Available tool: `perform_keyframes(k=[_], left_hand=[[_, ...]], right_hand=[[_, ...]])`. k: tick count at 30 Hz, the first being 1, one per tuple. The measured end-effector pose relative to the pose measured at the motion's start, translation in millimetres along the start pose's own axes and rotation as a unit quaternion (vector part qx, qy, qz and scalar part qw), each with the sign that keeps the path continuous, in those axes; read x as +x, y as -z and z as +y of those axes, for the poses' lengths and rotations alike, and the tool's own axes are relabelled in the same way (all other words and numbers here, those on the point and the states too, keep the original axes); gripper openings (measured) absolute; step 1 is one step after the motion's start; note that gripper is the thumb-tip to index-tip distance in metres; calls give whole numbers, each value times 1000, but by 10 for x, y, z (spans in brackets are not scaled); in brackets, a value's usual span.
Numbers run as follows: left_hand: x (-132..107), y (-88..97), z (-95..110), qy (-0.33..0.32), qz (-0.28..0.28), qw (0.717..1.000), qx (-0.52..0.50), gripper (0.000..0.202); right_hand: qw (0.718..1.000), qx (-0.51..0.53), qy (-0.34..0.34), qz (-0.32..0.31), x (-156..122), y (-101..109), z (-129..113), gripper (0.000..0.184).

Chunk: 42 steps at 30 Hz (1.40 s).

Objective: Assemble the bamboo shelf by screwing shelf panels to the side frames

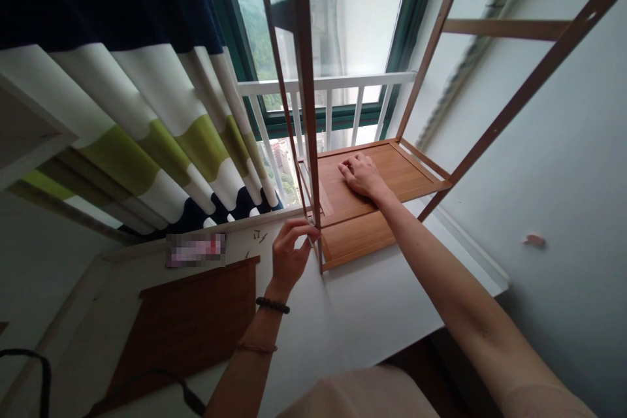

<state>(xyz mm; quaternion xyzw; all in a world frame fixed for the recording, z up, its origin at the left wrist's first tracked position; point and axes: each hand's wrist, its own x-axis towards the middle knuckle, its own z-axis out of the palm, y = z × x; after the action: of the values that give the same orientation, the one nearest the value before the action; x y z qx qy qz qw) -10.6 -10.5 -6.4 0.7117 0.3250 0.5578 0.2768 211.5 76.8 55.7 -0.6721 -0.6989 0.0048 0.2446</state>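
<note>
- Brown wooden open-sided rack (307,78) is stood on a smooth white tabletop (362,300).
- Its flat panelled shelf (404,170) is covered by the loosely curled, ungrasping right hand (362,177), apparently for steadiness.
- Beside its near-left post (313,163), the left hand (289,253) is pinched; whether anything is gripped cannot be told.

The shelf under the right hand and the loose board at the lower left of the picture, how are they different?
The shelf sits within the wooden frame; the board lies apart from it on the white surface.
The shelf has the right hand resting on it; no hand touches the board.
The shelf looks lighter and more orange; the board looks darker.
Both are brown, flat and wood-like.
</note>
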Motion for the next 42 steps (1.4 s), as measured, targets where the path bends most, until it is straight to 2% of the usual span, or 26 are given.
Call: perform_keyframes(k=[3,7,9,12,16,19,21,23,27,29,32,36,39,42], left_hand=[[-42,-12,2,6,5,998,-57,9],[-170,-30,17,39,-27,981,-186,27],[-205,-31,32,67,-26,973,-221,38],[-195,-35,71,133,9,964,-229,31],[-153,-21,129,192,19,948,-254,18],[-156,5,137,220,11,946,-240,14],[-166,11,116,235,21,942,-240,26],[-167,5,79,228,54,947,-220,32],[-132,-2,20,186,102,977,-22,17],[-107,14,18,198,88,975,55,20],[-76,54,38,233,59,968,77,24],[-41,95,75,278,44,958,59,27],[-4,111,106,316,-2,948,35,27],[51,137,118,360,-40,929,-71,27]], right_hand=[[1000,-2,-2,-3,10,-9,2,38],[1000,2,4,-4,12,-21,23,37],[1000,4,9,-1,14,-26,33,37],[1000,6,14,0,18,-34,45,36],[1000,4,18,-2,20,-44,56,35],[1000,8,18,-3,16,-48,59,36],[1000,11,22,-2,11,-48,59,36],[1000,11,26,0,8,-48,59,36],[999,11,32,5,15,-59,70,36],[999,14,36,2,22,-66,80,36],[999,18,40,-2,28,-67,88,36],[999,18,36,-7,21,-38,73,35],[999,17,37,-9,15,-18,60,35],[999,20,36,-11,13,-17,63,35]])
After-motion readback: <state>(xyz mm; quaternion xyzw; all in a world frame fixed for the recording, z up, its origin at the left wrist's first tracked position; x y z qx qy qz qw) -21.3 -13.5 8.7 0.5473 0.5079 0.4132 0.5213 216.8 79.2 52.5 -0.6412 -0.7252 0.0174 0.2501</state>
